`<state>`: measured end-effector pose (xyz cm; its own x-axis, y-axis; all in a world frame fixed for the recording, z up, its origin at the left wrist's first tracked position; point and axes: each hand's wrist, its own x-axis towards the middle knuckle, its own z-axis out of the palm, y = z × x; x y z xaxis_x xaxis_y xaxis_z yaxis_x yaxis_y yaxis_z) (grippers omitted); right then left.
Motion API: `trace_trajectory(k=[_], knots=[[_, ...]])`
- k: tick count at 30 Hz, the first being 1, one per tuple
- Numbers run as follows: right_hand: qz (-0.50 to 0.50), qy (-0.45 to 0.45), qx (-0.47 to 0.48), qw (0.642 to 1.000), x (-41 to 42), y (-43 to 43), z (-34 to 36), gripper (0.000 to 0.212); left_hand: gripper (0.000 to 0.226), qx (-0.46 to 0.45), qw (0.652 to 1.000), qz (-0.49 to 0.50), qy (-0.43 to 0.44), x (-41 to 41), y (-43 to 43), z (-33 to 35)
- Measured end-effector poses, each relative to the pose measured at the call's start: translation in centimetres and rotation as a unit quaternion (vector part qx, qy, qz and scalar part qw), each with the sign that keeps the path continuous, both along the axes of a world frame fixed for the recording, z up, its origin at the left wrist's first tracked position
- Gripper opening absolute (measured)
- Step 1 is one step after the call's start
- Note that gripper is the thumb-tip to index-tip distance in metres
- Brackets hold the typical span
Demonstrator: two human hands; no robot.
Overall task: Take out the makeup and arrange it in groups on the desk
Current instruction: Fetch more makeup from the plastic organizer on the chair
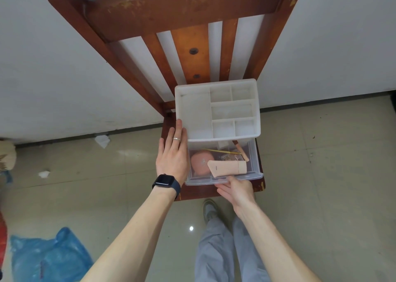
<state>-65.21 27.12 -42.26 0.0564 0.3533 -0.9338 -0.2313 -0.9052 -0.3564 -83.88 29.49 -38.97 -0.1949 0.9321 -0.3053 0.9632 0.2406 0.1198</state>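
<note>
A white organiser box (pixel 217 110) with bare top compartments stands on a wooden chair seat (pixel 197 193). Its clear drawer (pixel 255 172) is pulled out toward me. Inside lie a pink round sponge (pixel 199 160), a beige tube (pixel 228 168), a thin yellow stick (pixel 220 151) and a tan pencil (pixel 242 151). My left hand (pixel 172 153), with flat fingers, presses against the box's left side. My right hand (pixel 234 188) grips the drawer's front lip from below, its fingertips hidden under the edge.
The chair's slatted back (pixel 192 46) rises against a white wall. A blue plastic bag (pixel 49 258) lies on the tiled floor at lower left, with paper scraps (pixel 102 140) near the wall. My legs and a shoe (pixel 210 211) are below the seat.
</note>
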Motion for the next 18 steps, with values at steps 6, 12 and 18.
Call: trace_trajectory(k=[6, 12, 18], knots=[[-0.029, -0.002, -0.018, 0.999, -0.2, 0.1, 0.2, 0.019, 0.063, 0.003, 1.0, 0.003, 0.002, 0.1, -0.2, -0.1], [-0.036, -0.005, -0.028, 0.999, -0.2, -1.1, 0.2, 0.023, 0.066, 0.001, 1.0, 0.008, 0.0, 0.2, -0.2, -0.4], [-0.037, 0.0, -0.03, 0.999, 0.3, -0.8, -0.3, 0.026, 0.066, 0.005, 1.0, -0.007, -0.002, 0.0, -0.2, -0.5]])
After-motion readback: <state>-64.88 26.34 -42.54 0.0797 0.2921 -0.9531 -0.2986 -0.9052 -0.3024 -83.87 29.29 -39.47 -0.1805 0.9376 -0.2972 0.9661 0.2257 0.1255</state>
